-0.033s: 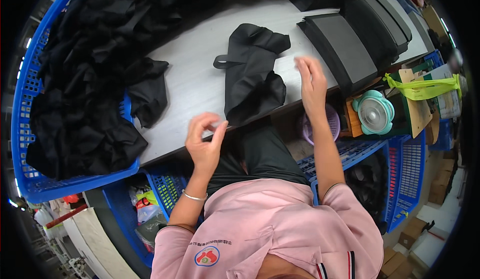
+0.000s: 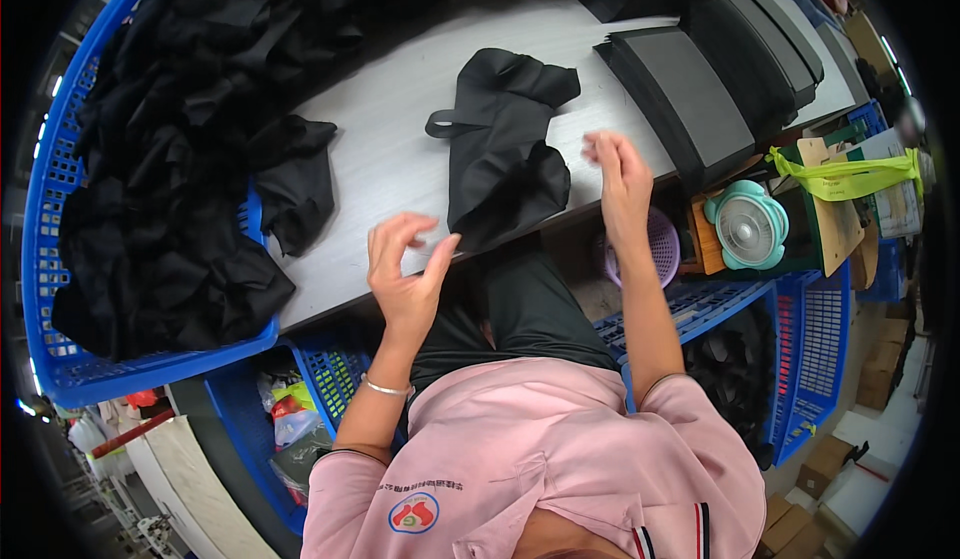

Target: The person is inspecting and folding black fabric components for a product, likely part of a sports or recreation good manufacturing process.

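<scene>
A black fabric piece (image 2: 495, 149) lies crumpled on the pale table, one small loop (image 2: 441, 124) sticking out at its left side. It looks like a sewn pouch or bag part, though its exact kind is unclear. My left hand (image 2: 402, 284) hovers at the table's near edge with thumb and fingers apart; the thumb tip reaches the fabric's near left corner, and I cannot tell whether it touches. To the right of the fabric, my right hand (image 2: 625, 194) is raised with loosely bent fingers and nothing visible in them.
A blue crate (image 2: 150, 377) heaped with black fabric (image 2: 170, 199) stands at left. Stacked black and grey panels (image 2: 685, 89) lie at the table's far right. Beyond the right edge sit a teal fan (image 2: 748, 224) and a purple basket (image 2: 660, 249). More blue crates (image 2: 815, 349) stand below.
My right hand has come slightly lower and nearer to me. My left hand has shifted slightly left, its thumb and fingers spreading wider. The black fabric has barely moved.
</scene>
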